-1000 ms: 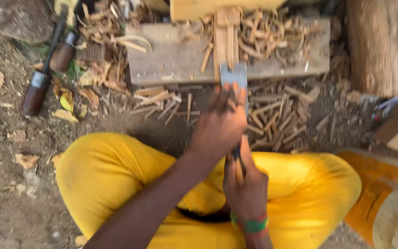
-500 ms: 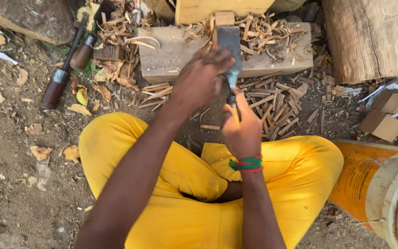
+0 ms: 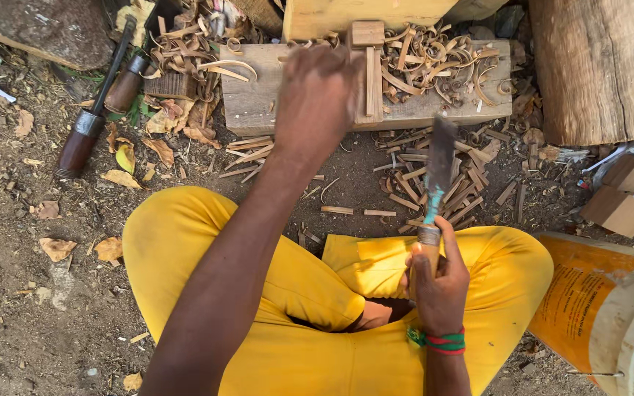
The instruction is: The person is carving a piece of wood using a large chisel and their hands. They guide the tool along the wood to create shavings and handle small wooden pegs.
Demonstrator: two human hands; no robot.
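Observation:
I sit cross-legged on the ground in yellow trousers. My left hand (image 3: 317,95) reaches forward over a grey wooden plank (image 3: 434,110), blurred, with its fingers curled down against the left side of a small upright wooden piece (image 3: 367,34). Whether it grips that piece is hidden. My right hand (image 3: 440,286), with a green and red wristband, is closed around the pale handle of a chisel (image 3: 440,158). The flat blade points up and away from me, over the dirt just short of the plank.
Curled shavings (image 3: 434,59) cover the plank; split wood slivers (image 3: 442,191) litter the soil before it. Two dark-handled tools (image 3: 78,143) lie at left. A thick log (image 3: 603,66) stands at right, with small wood blocks (image 3: 618,209) and an orange container (image 3: 588,308) below it.
My left hand has left the chisel blade and moved up onto the plank. My right hand has drawn the chisel back toward my lap and to the right.

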